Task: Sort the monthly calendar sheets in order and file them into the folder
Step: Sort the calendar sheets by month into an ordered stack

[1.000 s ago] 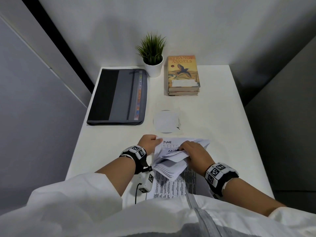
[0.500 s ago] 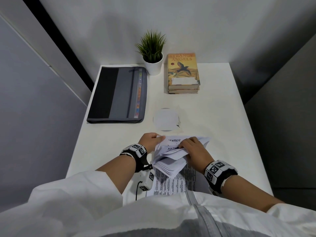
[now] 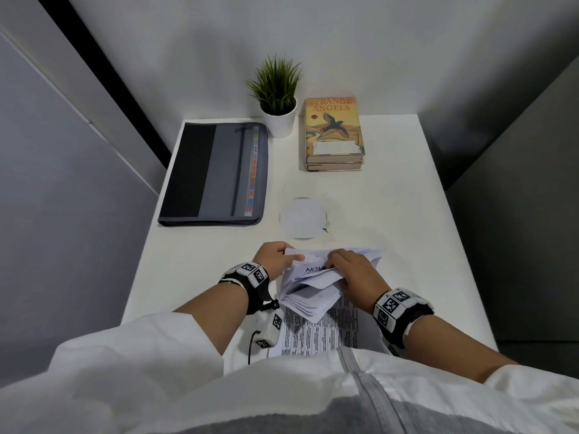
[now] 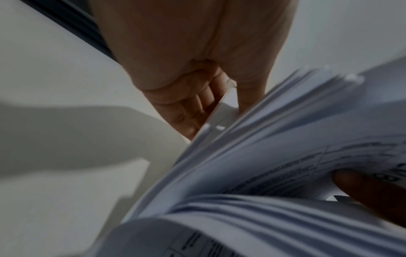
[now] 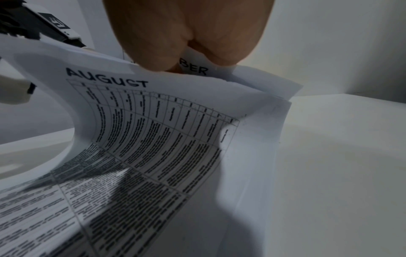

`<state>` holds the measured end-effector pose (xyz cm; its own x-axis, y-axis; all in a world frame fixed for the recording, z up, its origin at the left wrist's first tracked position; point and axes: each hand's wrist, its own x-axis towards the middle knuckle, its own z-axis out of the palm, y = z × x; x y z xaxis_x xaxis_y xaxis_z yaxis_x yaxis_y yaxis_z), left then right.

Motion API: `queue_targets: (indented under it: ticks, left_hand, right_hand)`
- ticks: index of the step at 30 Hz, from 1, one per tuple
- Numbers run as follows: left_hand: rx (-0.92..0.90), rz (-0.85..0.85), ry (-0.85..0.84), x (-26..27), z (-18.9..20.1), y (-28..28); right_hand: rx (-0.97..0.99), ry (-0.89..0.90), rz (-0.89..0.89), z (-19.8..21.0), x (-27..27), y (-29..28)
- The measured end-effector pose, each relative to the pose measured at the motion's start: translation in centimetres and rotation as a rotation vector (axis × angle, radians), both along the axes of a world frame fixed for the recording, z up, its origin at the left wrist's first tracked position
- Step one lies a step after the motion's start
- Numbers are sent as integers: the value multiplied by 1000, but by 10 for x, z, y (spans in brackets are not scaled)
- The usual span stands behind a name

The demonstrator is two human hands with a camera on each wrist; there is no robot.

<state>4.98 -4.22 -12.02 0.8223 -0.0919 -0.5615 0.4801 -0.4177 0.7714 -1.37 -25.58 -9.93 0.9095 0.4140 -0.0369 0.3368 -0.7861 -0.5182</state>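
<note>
Both hands work the calendar sheets [image 3: 308, 285] at my six o'clock: left hand [image 3: 273, 256] pinches the far corner, right hand [image 3: 351, 274] curls over bent-back tops. I judge a loose sheet could slip or crease. Only the right wrist view shows August uppermost. At eleven o'clock, the folder [image 3: 216, 173] lies shut.

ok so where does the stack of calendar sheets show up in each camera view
Head: stack of calendar sheets low centre, between left hand and right hand.
Left wrist: fanned edges fill the lower right.
Right wrist: AUGUST page curls across the centre.
Shared landmark: white table.
</note>
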Motion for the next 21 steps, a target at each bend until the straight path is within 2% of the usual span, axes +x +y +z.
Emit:
queue_targets:
  ticks: [2,6,9,14,21]
  left_hand:
    - [-31,-9,-37,-1,3,0]
    - [-41,-147,-183,0,7,1]
    - [61,-253,-219,1,6,-1]
    - [180,-285,-160,4,8,-1]
    - [-24,-129,66,6,24,-3]
  right_hand:
    - [-7,-2,-3,0,0,0]
    - [-2,0,7,1,2,0]
    - [18,17,27,5,5,0]
    - [-2,77,82,13,13,-5]
    - [-192,244,142,25,43,0]
